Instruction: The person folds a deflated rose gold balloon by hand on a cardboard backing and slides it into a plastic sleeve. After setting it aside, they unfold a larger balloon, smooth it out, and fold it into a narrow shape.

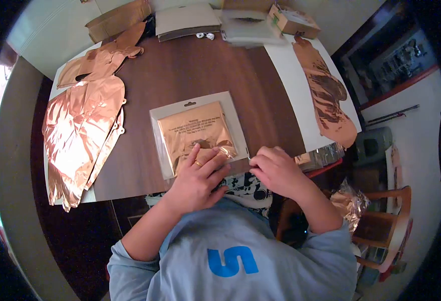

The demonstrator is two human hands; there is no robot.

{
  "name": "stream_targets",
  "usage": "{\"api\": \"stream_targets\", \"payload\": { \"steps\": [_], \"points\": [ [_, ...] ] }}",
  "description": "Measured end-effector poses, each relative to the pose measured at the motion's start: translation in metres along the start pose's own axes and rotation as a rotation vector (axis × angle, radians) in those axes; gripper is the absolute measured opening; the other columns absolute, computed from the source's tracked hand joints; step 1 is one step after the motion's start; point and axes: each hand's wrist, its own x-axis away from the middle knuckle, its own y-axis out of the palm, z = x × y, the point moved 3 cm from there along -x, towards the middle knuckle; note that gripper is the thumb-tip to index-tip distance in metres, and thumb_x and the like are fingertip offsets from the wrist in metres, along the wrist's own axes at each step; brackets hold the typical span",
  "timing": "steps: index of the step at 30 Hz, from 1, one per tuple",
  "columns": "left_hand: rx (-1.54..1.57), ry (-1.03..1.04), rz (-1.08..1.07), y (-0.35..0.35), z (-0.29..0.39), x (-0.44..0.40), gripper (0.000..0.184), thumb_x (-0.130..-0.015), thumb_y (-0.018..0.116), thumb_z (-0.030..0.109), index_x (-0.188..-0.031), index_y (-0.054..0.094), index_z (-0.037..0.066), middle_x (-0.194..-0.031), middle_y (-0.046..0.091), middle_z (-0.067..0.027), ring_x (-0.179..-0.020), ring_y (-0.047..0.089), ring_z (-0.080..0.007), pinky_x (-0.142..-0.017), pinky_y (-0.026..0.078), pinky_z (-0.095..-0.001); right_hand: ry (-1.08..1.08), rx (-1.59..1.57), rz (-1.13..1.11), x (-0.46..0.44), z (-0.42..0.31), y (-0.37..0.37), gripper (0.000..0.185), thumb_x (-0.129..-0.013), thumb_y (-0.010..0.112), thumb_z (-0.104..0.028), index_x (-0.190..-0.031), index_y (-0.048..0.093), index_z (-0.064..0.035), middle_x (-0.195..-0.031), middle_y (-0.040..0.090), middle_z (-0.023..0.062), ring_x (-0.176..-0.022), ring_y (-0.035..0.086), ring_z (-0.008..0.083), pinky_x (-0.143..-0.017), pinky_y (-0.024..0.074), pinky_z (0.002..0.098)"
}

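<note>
A clear plastic bag (pixel 234 109) with a hang hole at its top lies at the table's front edge. Inside it is a folded rose-gold foil sheet (pixel 180 138) with printed warning text, facing up. My left hand (pixel 199 178) rests on the lower part of the bag, fingers spread, a ring on one of them. At the bag's lower right corner, my right hand (pixel 275 169) is closed, thumb and fingers pinched together at the plastic edge. The exact spot between its fingertips is hidden.
Rose-gold foil balloons (pixel 82 130) lie flat along the table's left side. Another foil balloon (pixel 325 95) lies on the white right side. At the back stand a cardboard stack (pixel 188 21), white earbuds (pixel 205 36), clear bags (pixel 250 30) and a small box (pixel 294 21). A wooden chair (pixel 381 228) stands at right.
</note>
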Motion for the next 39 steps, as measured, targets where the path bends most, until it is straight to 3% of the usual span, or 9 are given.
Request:
{"api": "stream_targets", "payload": {
  "steps": [6,9,13,17,20,29,33,36,39],
  "points": [
    [-0.001,0.001,-0.01,0.001,-0.001,0.001,0.049,-0.078,0.075,0.026,-0.122,0.065,0.008,-0.131,0.057,-0.0114,-0.135,0.046,-0.0313,-0.117,0.022,-0.0578,-0.142,0.051,-0.11,-0.004,0.008,0.012,0.009,-0.085,0.062,-0.012,-0.083,0.054,-0.0073,-0.085,0.051,0.0095,-0.08,0.056,0.0292,-0.073,0.0424,0.0403],
    [0.002,0.005,-0.007,0.001,-0.002,0.001,0.049,-0.078,0.075,0.026,-0.122,0.065,0.007,-0.132,0.057,-0.0118,-0.134,0.046,-0.032,-0.117,0.022,-0.0582,-0.114,0.063,-0.136,-0.001,0.006,0.01,0.01,-0.085,0.064,-0.011,-0.088,0.056,-0.0075,-0.085,0.052,0.0091,-0.08,0.055,0.0299,-0.074,0.0438,0.0405],
    [-0.026,0.028,0.032,0.004,-0.002,0.002,0.046,-0.076,0.074,0.027,-0.117,0.067,0.006,-0.131,0.057,-0.0119,-0.132,0.048,-0.031,-0.114,0.027,-0.0587,-0.271,0.029,-0.166,0.018,-0.02,0.016,0.007,-0.083,0.064,-0.011,-0.085,0.057,-0.0096,-0.084,0.052,0.0071,-0.084,0.054,0.0265,-0.076,0.0434,0.0405],
    [-0.038,0.031,0.036,0.001,-0.001,0.001,0.045,-0.076,0.074,0.029,-0.115,0.068,0.006,-0.13,0.057,-0.0117,-0.131,0.049,-0.0303,-0.113,0.03,-0.0588,-0.203,0.005,-0.058,0.017,-0.02,0.012,0.009,-0.082,0.066,-0.013,-0.086,0.059,-0.0094,-0.085,0.054,0.0066,-0.085,0.055,0.027,-0.076,0.0432,0.04],
    [0.002,0.012,0.007,0.003,-0.001,0.002,0.048,-0.078,0.076,0.027,-0.121,0.066,0.007,-0.132,0.057,-0.0119,-0.134,0.046,-0.032,-0.117,0.023,-0.0578,-0.039,0.011,0.054,0.004,-0.007,0.0,0.012,-0.082,0.067,-0.015,-0.089,0.059,-0.0088,-0.087,0.054,0.0072,-0.083,0.055,0.0277,-0.074,0.043,0.0396],
    [-0.06,0.038,0.038,0.002,-0.001,0.001,0.045,-0.077,0.074,0.03,-0.115,0.068,0.006,-0.13,0.057,-0.0112,-0.131,0.049,-0.0297,-0.112,0.031,-0.059,-0.145,0.058,-0.077,-0.006,0.011,0.017,0.01,-0.085,0.064,-0.013,-0.084,0.056,-0.0071,-0.084,0.053,0.0092,-0.078,0.054,0.0298,-0.072,0.0419,0.041],
    [-0.022,0.014,0.006,0.004,-0.002,0.003,0.049,-0.078,0.075,0.028,-0.122,0.065,0.007,-0.133,0.057,-0.0119,-0.135,0.046,-0.0315,-0.117,0.022,-0.0579,-0.162,0.08,-0.119,0.001,0.001,0.018,0.009,-0.086,0.061,-0.015,-0.081,0.057,-0.0081,-0.082,0.052,0.0078,-0.079,0.054,0.0289,-0.073,0.0411,0.041],
    [-0.026,0.013,0.018,0.006,-0.003,0.004,0.05,-0.078,0.076,0.03,-0.121,0.066,0.007,-0.133,0.057,-0.0117,-0.134,0.046,-0.0312,-0.117,0.022,-0.0579,-0.365,0.13,-0.203,0.021,-0.028,0.027,0.009,-0.085,0.061,-0.016,-0.08,0.057,-0.0098,-0.081,0.05,0.0056,-0.079,0.054,0.0262,-0.075,0.0409,0.0408],
    [-0.043,0.01,0.03,0.006,-0.001,0.003,0.049,-0.078,0.075,0.031,-0.12,0.067,0.007,-0.132,0.058,-0.0111,-0.133,0.048,-0.0308,-0.117,0.022,-0.0577,-0.324,-0.263,-0.114,0.014,-0.041,0.019,0.012,-0.081,0.066,-0.014,-0.081,0.055,-0.0111,-0.084,0.052,0.0051,-0.085,0.054,0.0251,-0.077,0.0402,0.0409]
  ]
}}
